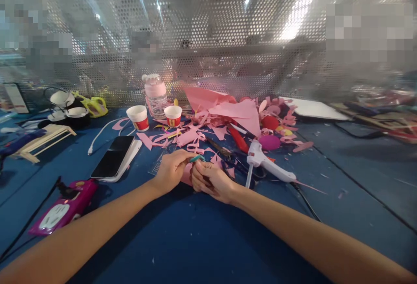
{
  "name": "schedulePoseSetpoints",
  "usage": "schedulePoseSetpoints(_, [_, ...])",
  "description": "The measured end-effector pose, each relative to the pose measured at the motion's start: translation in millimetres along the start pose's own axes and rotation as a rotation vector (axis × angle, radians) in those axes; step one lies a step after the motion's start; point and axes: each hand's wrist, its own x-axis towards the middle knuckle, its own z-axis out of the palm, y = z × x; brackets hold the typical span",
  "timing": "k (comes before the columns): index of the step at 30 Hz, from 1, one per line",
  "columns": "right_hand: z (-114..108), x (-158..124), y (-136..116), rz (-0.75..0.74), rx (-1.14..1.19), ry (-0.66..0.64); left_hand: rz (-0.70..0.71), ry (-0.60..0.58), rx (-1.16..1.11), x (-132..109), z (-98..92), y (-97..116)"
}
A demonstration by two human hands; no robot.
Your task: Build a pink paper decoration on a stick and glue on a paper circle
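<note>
Close together over the blue tabletop, both my hands meet at a small teal piece (196, 158). My left hand (172, 169) is closed, its fingertips pinching the piece's left end. Curled fingers of my right hand (213, 180) press against the other side, thumb up by the piece. Whether the teal piece is paper or something else is too small to tell. Pink paper (187, 174) shows just below and between the hands; I cannot tell whether it is held. To the right of my right hand lies a white glue gun (273, 167), with dark-bladed scissors (219, 147) behind the hands.
Pink paper scraps (189, 137) and sheets (239, 112) pile up behind the hands. Two paper cups (137, 118) and a clear bottle (156, 97) stand at the back. Leftward are a black phone (114, 156), a magenta power strip (67, 208) and a small wooden frame (45, 143).
</note>
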Motion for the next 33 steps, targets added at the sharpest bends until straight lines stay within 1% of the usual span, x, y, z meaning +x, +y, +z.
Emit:
schedulePoseSetpoints(7, [2.2, -0.2, -1.2, 0.009, 0.008, 0.001, 0.089, -0.001, 0.159, -2.1, -0.9, -1.4])
schedulePoseSetpoints(10, [1.7, 0.1, -1.1, 0.013, 0.01, -0.009, 0.091, 0.004, 0.197, -2.6, -0.8, -2.8])
schedulePoseSetpoints(14, [0.3, 0.8, 0.3, 0.018, 0.014, -0.024, 0.078, -0.002, 0.188, -2.4, -0.4, -2.5])
schedulePoseSetpoints(16, [-0.5, 0.8, 0.6, 0.018, 0.023, -0.034, 0.079, -0.031, 0.174, -2.2, -0.6, -1.8])
schedulePoseSetpoints(18, [-1.4, 0.4, 0.3, 0.019, 0.035, -0.046, 0.093, -0.089, 0.153, -1.9, -1.3, -2.0])
schedulePoseSetpoints(20, [-2.7, -0.1, -0.7, 0.024, 0.046, -0.067, 0.136, -0.146, 0.14, -1.5, -2.3, -4.2])
schedulePoseSetpoints(22, [-3.9, -0.4, -2.1, 0.032, 0.057, -0.096, 0.195, -0.169, 0.16, -1.1, -3.6, -8.1])
schedulePoseSetpoints(24, [-4.3, -0.3, -3.5, 0.043, 0.07, -0.127, 0.256, -0.161, 0.21, -0.7, -4.7, -12.2])
schedulePoseSetpoints(27, [-3.2, 0.1, -4.7, 0.058, 0.089, -0.16, 0.312, -0.122, 0.284, -0.8, -5.3, -15.3])
schedulePoseSetpoints(30, [-2.0, 0.8, -4.3, 0.065, 0.097, -0.178, 0.325, -0.092, 0.327, -1.3, -4.3, -13.8])
schedulePoseSetpoints(33, [-2.0, 1.7, -2.6, 0.067, 0.09, -0.184, 0.308, -0.069, 0.352, -2.1, -2.8, -10.8])
